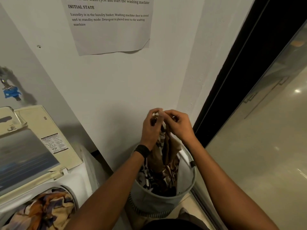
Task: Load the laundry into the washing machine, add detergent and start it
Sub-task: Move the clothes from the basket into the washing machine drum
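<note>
Far left, on the wall: a tap point(10, 92) with a blue fitting, blurred. Below it is the washer point(79, 176), a top-loader with its lid point(28, 151) swung up and leaning back toward the wall; there's a warning sticker point(54, 143) on the lid's right frame. The tub is open, and an orange, cream and purple cloth point(44, 211) already lies bunched inside, at the bottom-left corner of view. Higher up, a printed notice point(109, 25) is stuck to the wall, its lower edge curling. Moving right, my left hand point(150, 128), black band point(142, 151) on the wrist, has its fingers curled and pinches the top of a garment point(167, 151) of brown fabric with a black-and-white print. My right hand point(178, 124) pinches the same top edge, so both hands are clenched on it and touching each other, close to the wall. The garment hangs straight down from that pinch, its lower part down in the basket point(154, 201) among more dark laundry. The basket is grey and round and stands on the floor against the wall, just right of the washer and directly under my hands. Right of it is a black door frame point(232, 80), then a glass panel point(265, 130) with a shiny floor behind.
</note>
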The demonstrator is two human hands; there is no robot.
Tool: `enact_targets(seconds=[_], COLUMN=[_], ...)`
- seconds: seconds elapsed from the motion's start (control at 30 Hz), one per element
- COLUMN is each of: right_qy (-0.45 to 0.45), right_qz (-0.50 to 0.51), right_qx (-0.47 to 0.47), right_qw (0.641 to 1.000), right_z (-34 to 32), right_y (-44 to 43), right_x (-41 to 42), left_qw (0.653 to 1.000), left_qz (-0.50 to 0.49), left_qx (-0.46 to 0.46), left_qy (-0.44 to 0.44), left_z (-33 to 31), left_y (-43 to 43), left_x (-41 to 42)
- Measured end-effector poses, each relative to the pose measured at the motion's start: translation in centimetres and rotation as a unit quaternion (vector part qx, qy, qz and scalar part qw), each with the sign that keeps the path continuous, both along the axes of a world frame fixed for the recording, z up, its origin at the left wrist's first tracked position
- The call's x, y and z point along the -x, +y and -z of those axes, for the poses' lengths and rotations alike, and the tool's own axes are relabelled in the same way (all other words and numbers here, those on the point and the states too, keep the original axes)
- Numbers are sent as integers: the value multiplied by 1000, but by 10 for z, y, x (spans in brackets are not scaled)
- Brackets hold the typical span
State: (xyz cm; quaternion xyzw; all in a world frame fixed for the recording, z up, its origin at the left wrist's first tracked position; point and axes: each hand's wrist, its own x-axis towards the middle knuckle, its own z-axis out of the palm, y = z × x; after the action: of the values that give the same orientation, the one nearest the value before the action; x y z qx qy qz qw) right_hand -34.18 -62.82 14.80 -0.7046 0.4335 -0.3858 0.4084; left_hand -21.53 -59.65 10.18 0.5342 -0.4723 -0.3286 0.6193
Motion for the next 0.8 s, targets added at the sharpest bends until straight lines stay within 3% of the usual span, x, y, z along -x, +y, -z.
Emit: enact_targets(seconds=[0.17,0.27,0.37,0.5,0.63,0.73,0.8], right_qy=[-87,-134,-140,-171,-76,-29,67], right_qz=[-20,-1,28,16,44,41,-14], right_qx=[-124,-90,-55,-62,63,-26,-83], right_qw=[988,987,988,983,994,998,994], right_z=[14,18,24,24,40,72,100], right_y=[8,14,19,31,49,50,54], right_x=[-4,-1,-4,-12,-20,-12,-3], left_qw=[999,998,998,996,991,986,975], left_qz=[3,3,-11,-64,-125,-108,-69], left_qx=[-36,-55,-50,-54,-53,-50,-41], left_qy=[7,20,-30,-33,13,117,209], left_z=[3,1,2,1,-16,-45,-68], left_y=[4,1,-4,-9,-14,-17,-17], left_x=[-3,-4,3,7,2,-13,-19])
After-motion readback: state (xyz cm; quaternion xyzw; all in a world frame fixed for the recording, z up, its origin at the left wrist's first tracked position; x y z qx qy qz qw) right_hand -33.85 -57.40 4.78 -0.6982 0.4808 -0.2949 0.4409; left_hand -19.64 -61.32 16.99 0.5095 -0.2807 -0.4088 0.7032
